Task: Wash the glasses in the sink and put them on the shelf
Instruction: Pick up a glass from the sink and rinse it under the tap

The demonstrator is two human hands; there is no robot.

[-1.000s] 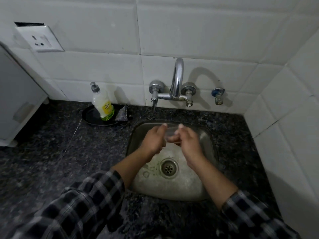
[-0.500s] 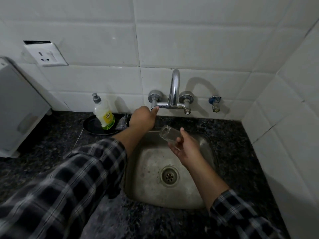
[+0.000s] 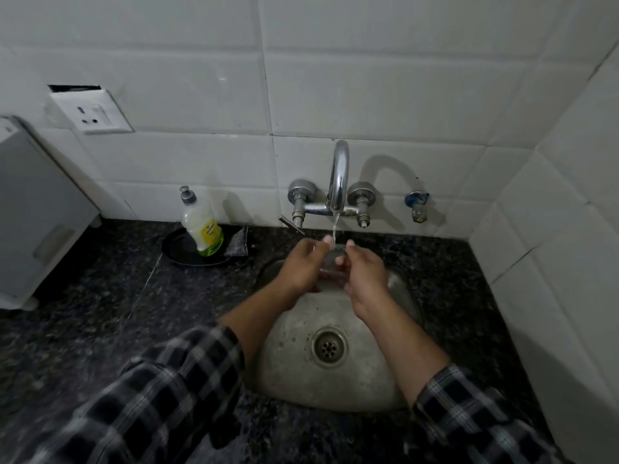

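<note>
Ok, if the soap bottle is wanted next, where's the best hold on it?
Wrap the soap bottle round its shoulder below the cap, coming from the front: it stands upright on the black dish, wall close behind, scrubber leaning at its right. The left hand is nearer, but both now hold the glass.

Left hand (image 3: pixel 303 264): knuckles up, fingers curled round one side of the glass (image 3: pixel 332 261).
Right hand (image 3: pixel 363 272): thumb raised, fingers curled on the glass's other side.
Left forearm (image 3: pixel 254 316): bare, angled inward.
Right forearm (image 3: pixel 402 339): bare, angled inward.
</note>
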